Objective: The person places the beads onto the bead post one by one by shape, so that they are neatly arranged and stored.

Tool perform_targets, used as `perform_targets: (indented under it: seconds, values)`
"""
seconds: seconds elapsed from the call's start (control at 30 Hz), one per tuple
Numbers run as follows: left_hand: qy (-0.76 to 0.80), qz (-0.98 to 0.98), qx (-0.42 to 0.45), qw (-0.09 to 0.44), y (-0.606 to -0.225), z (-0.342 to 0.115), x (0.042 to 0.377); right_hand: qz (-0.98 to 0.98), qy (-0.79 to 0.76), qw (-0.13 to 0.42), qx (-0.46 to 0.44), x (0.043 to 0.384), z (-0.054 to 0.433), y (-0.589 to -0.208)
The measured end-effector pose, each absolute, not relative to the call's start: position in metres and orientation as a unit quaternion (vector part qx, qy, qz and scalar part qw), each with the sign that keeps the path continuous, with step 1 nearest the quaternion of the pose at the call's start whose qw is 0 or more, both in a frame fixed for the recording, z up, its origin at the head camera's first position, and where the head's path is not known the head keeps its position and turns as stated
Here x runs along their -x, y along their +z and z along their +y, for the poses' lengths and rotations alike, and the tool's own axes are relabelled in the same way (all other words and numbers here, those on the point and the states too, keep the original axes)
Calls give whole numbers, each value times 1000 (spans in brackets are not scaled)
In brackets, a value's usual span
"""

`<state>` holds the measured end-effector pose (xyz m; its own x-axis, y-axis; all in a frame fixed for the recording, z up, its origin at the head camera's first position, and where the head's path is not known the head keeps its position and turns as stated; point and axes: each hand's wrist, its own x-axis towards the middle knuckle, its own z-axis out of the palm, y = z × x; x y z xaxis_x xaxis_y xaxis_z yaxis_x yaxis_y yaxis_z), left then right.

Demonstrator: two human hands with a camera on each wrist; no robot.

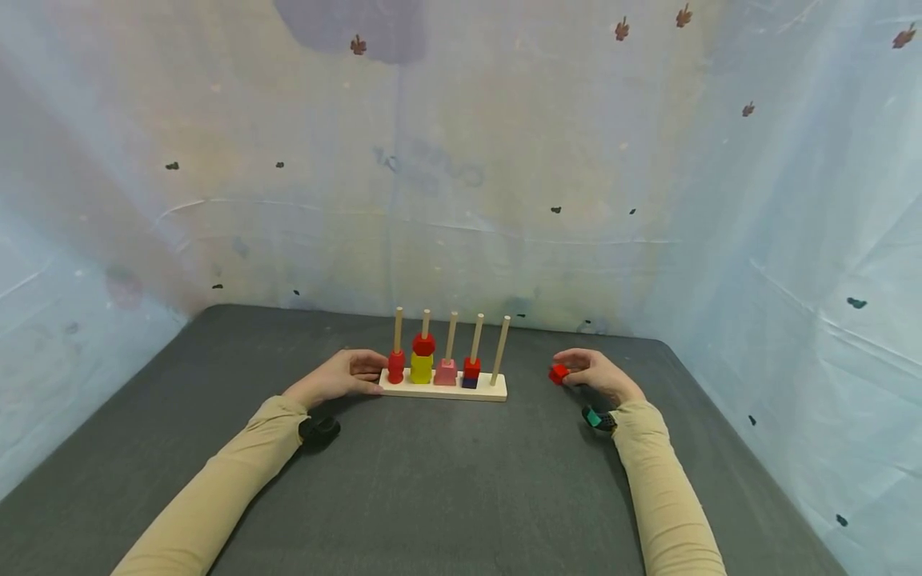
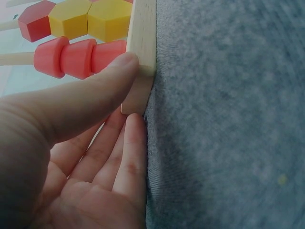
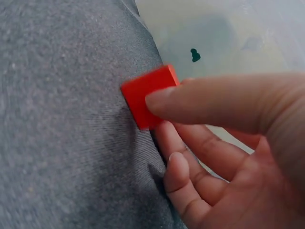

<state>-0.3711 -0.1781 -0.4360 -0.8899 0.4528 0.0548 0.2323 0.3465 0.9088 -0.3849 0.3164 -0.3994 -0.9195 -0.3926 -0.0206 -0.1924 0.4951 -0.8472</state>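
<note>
A wooden peg stand [image 1: 442, 392] with five upright pegs sits on the dark table. Its left end is held by my left hand [image 1: 338, 378], the thumb lying along the base in the left wrist view and the other fingers at the end. Rounded red beads [image 1: 395, 366] fill the bottom of the leftmost peg. Yellow beads [image 1: 421, 369] under a red hexagonal bead [image 1: 423, 345] are on the second. To the stand's right, my right hand [image 1: 599, 376] pinches a red square block [image 3: 140, 95] between thumb and fingers, close over the table.
Pink beads [image 1: 446, 374] sit on the third peg; a red block [image 1: 471, 368] tops a dark blue one [image 1: 470, 383] on the fourth. The rightmost peg [image 1: 500, 348] is bare. A pale plastic sheet [image 1: 461, 176] hangs behind the dark tabletop [image 1: 446, 480].
</note>
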Motion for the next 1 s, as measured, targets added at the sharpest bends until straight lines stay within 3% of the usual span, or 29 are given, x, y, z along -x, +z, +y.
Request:
perform_targets:
  seconds: [0.6, 1.0]
  values:
    - [539, 807, -214, 107, -435, -178, 370, 840, -525, 76, 115, 383, 309, -394]
    - [540, 809, -205, 109, -434, -177, 368, 841, -531, -39, 99, 382, 298, -376]
